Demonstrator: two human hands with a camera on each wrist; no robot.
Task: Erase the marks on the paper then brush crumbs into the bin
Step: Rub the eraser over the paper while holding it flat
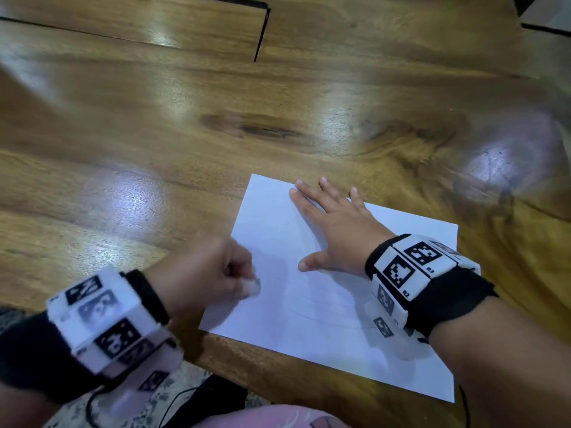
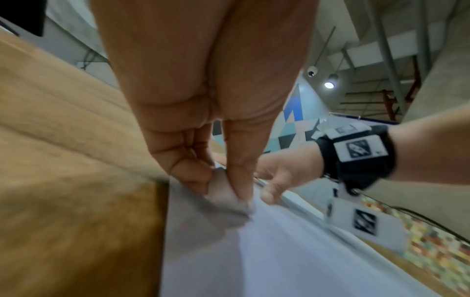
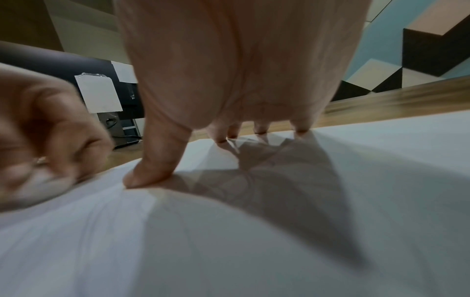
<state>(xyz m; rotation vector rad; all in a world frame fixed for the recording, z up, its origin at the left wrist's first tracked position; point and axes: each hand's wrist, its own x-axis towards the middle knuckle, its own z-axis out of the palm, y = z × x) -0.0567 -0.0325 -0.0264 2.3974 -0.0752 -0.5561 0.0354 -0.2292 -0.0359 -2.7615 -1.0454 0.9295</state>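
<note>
A white sheet of paper [image 1: 340,304] lies on the wooden table near its front edge, with faint curved pencil lines across its lower half. My left hand [image 1: 216,273] is blurred at the sheet's left edge and pinches a small white eraser [image 1: 254,285] against the paper; in the left wrist view the eraser [image 2: 221,191] sits between thumb and fingers, touching the paper [image 2: 279,251]. My right hand [image 1: 333,230] lies flat on the sheet's upper part with fingers spread, holding it down. The right wrist view shows its thumb and fingertips [image 3: 259,130] pressing the paper [image 3: 254,241].
The wooden table [image 1: 185,134] stretches away beyond the paper. A seam and dark gap [image 1: 261,32] cross its far part. At the table's front edge below, a patterned floor and black cables [image 1: 173,403] show. No bin appears in any view.
</note>
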